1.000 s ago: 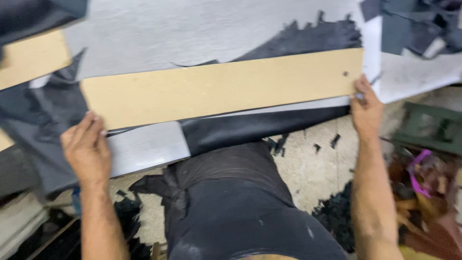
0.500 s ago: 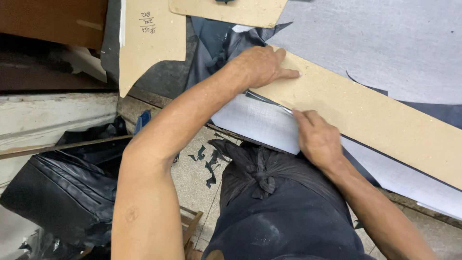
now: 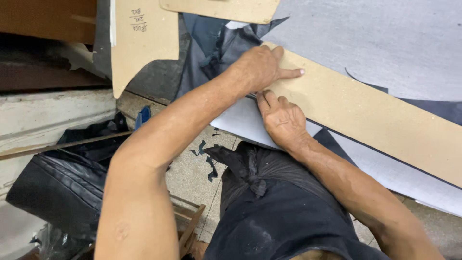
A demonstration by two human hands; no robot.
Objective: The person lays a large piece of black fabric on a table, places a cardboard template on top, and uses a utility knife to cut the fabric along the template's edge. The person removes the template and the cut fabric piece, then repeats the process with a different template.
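The left hand [image 3: 262,67] presses flat, fingers spread, on the long cardboard strip [image 3: 365,115]; the right hand [image 3: 284,120] (fingers together) rests at its lower edge on grey sheet [image 3: 240,123].

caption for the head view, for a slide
Left hand presses the long tan template on grey sheet; right hand at its edge.

No packages, labels, signs or screens in view; only a small handwritten marking near the top of a tan cardboard pattern piece [image 3: 144,38], upper left.
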